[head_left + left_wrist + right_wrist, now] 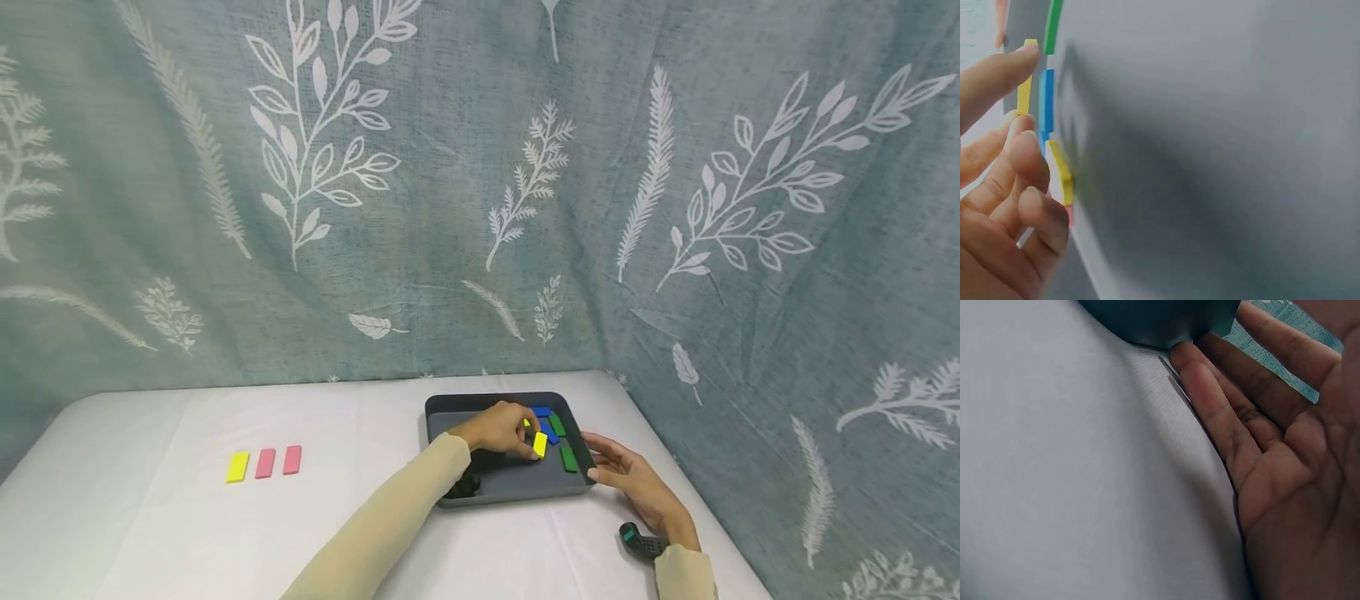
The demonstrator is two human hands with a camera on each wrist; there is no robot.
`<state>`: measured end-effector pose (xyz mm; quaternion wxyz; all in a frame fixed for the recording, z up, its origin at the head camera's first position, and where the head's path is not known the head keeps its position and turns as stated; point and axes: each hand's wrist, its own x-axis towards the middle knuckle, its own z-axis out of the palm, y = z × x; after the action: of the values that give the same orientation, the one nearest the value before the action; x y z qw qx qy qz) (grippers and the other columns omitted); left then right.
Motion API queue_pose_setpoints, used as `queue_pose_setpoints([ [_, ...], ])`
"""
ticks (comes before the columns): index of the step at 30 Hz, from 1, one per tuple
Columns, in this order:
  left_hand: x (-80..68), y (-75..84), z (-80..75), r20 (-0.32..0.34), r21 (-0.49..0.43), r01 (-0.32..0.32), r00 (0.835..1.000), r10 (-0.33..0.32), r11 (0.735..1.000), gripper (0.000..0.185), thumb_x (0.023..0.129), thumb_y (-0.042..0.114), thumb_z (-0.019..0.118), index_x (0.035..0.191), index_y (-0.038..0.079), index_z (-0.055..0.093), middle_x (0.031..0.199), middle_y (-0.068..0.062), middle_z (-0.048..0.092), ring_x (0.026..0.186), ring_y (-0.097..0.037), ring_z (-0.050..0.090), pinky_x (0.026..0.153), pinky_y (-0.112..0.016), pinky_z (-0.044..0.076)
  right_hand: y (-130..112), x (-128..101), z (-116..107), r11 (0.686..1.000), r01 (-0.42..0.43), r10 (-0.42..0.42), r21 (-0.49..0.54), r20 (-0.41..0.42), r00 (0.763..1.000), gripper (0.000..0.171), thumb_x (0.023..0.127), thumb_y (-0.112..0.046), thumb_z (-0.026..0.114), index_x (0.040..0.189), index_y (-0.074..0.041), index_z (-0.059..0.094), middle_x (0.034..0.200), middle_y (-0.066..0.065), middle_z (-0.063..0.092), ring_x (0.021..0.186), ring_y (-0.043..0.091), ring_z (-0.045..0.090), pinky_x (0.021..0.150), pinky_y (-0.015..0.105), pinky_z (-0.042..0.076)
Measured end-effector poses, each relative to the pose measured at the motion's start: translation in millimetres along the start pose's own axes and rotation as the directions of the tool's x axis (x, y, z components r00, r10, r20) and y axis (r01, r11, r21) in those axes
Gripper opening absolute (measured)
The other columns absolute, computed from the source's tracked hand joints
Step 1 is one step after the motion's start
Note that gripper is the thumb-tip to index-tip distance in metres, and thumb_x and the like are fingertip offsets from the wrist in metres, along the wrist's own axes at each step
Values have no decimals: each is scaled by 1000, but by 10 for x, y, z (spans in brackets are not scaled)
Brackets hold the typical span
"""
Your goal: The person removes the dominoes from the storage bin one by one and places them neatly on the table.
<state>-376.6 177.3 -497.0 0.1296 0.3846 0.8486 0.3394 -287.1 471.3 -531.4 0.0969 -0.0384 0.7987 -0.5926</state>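
A dark grey tray (495, 401) lies on the white table and holds blue (545, 414) and green blocks (568, 458). My left hand (527, 437) reaches into the tray and pinches a yellow block (539, 444) between its fingertips. In the left wrist view the left hand (1022, 94) has fingertips at both ends of a yellow block (1024, 95), with a blue block (1046, 100) and another yellow block (1060, 172) close by. My right hand (600, 458) lies open, and its fingers (1210, 394) touch the tray's near right corner (1166, 319).
A yellow block (237, 467) and two pink blocks (265, 462) lie in a row on the table's left side. A leaf-patterned curtain (480, 183) closes off the back and right. The table's right edge runs just beyond the tray.
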Motion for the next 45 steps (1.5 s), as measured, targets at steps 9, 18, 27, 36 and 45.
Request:
queue_pose_setpoints([
  [9,-162,-7,-242,-38,-33,-31,999,30,999,44,87,28,86,124,12,69,86,4,65,77,-8,60,75,-24,50,2,11,4,1000,4,-4,-8,-2,1000,69,93,-20,78,154,-16,48,154,8,48,132,28,51,104,36,42],
  [18,-408,-65,-457,-65,-54,-31,998,27,998,42,88,29,85,124,14,69,87,3,64,76,-9,58,74,-25,49,12,-10,-12,1000,12,-11,-22,20,1000,66,96,-20,75,155,-16,46,155,10,46,130,26,51,102,33,43],
  [27,-679,-128,-636,-120,-17,-78,990,75,997,44,89,32,83,127,15,67,84,4,62,78,-10,58,84,-28,50,28,-5,-21,999,44,-43,-24,37,998,66,97,-18,74,156,-14,45,155,12,46,128,22,54,100,28,45],
  [36,-1004,-321,-781,-174,-30,-73,982,67,997,47,90,33,82,130,15,66,85,5,63,74,-11,58,76,-30,51,43,19,-33,999,48,-47,-21,46,998,66,98,-18,73,156,-13,44,156,12,45,127,19,55,100,27,45],
  [45,-1376,-471,-921,-216,-24,-11,976,5,1000,49,89,37,83,131,19,66,86,5,64,70,-14,57,68,-32,50,39,19,-19,1000,17,-16,-26,37,999,66,98,-20,73,157,-15,43,156,10,46,128,20,54,102,30,43],
])
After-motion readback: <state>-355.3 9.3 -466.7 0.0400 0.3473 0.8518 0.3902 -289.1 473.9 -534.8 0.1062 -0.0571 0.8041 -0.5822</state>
